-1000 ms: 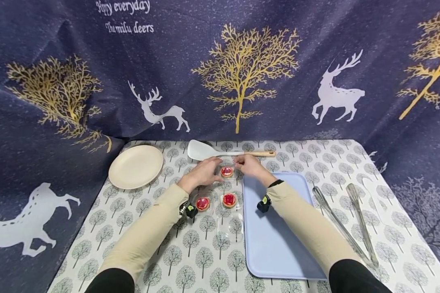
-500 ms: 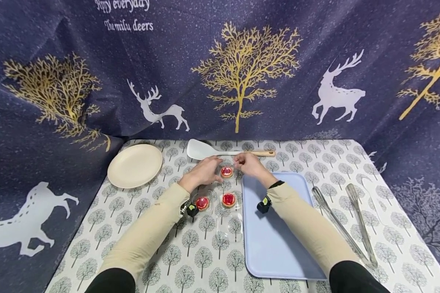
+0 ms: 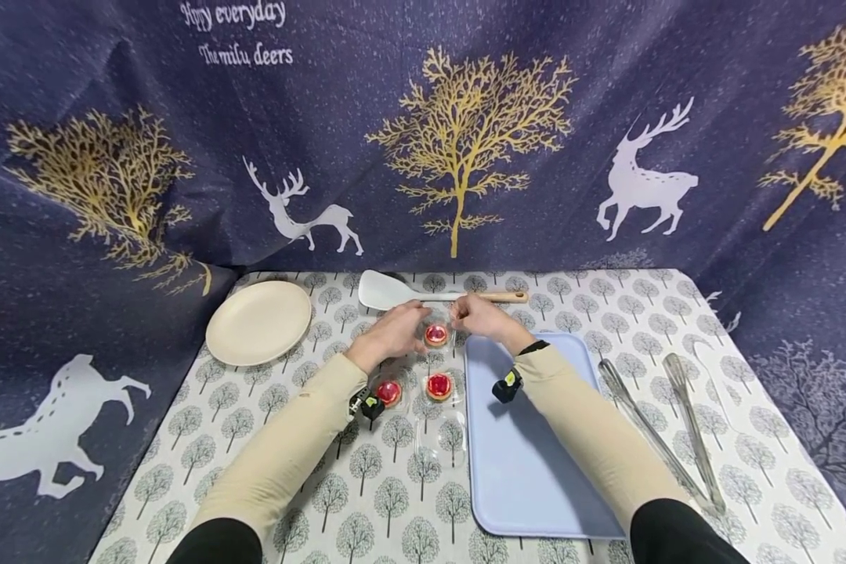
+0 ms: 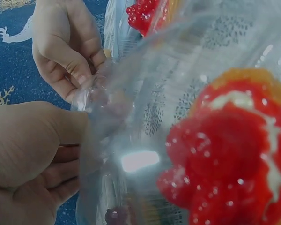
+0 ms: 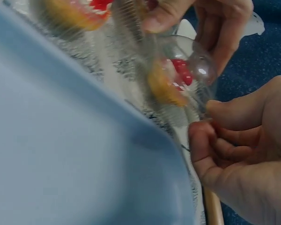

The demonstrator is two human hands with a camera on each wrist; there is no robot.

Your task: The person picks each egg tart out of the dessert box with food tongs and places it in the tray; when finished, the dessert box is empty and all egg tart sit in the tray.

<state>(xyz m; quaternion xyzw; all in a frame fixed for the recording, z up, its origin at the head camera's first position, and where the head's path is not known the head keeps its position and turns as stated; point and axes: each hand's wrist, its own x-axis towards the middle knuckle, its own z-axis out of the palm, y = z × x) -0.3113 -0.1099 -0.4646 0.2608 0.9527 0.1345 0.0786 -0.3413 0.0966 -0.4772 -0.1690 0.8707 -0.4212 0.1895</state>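
Observation:
A small red-topped tart (image 3: 435,334) in a clear domed plastic box (image 5: 166,44) lies between the two hands at the middle back of the table. My left hand (image 3: 393,333) holds the box's left side, thumb toward me; the tips of its other fingers are partly hidden. With thumb and forefinger, my right hand (image 5: 246,140) pinches the box's edge on the far right side. Nearer to me lie a second red tart (image 3: 439,385) and a third tart (image 3: 388,392), also in clear plastic boxes. The left forearm is beside the third one.
A blue tray (image 3: 536,470) lies under the right forearm. Behind the hands is a white spatula (image 3: 388,291) with a wooden handle. A cream plate (image 3: 258,323) stands at back left. Metal tongs (image 3: 694,431) lie on the right, near a clear curved utensil (image 3: 721,384).
Almost nothing differs. Both hands stay on the same tart box, with the right fingers shifting very slightly at its edge. The head view tilts a little.

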